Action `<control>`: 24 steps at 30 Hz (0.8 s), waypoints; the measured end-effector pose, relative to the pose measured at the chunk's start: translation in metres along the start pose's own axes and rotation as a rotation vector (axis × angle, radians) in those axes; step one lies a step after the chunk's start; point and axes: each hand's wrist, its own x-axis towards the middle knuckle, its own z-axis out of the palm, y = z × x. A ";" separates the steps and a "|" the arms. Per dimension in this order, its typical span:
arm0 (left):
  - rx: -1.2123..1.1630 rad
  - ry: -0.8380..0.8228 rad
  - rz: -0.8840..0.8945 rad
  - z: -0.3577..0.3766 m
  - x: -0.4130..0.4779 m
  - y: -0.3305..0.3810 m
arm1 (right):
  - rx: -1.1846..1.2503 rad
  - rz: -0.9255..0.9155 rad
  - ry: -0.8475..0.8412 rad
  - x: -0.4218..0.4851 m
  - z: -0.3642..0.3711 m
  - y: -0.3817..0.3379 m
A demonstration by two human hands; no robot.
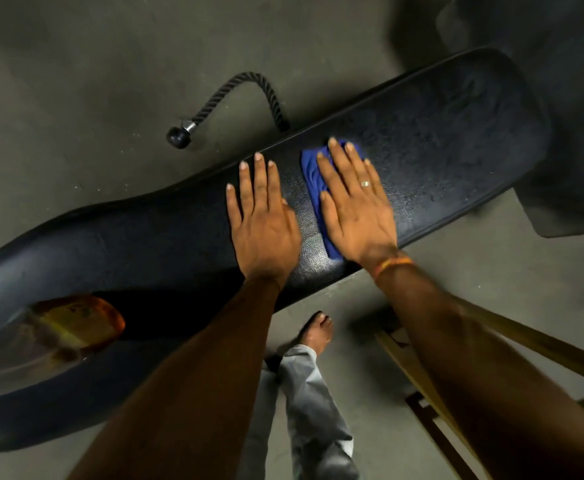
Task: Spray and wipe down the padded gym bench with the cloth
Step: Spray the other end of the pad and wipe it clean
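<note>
2 hands lay flat on the padded surface [439, 140], fingers spread. My right hand [354, 209] pressed the blue cloth [313, 174] down mid-pad; my left hand [263, 220] braced bare just beside it. The pad's long axis ran up-right from the cloth, droplets showing there, so I judged the right hand should wipe that way. A rope handle [235, 98] lay on the floor beyond, clear of that path.
</note>
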 end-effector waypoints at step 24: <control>0.014 -0.002 -0.025 -0.003 0.002 0.007 | -0.005 0.034 -0.018 -0.009 -0.011 0.034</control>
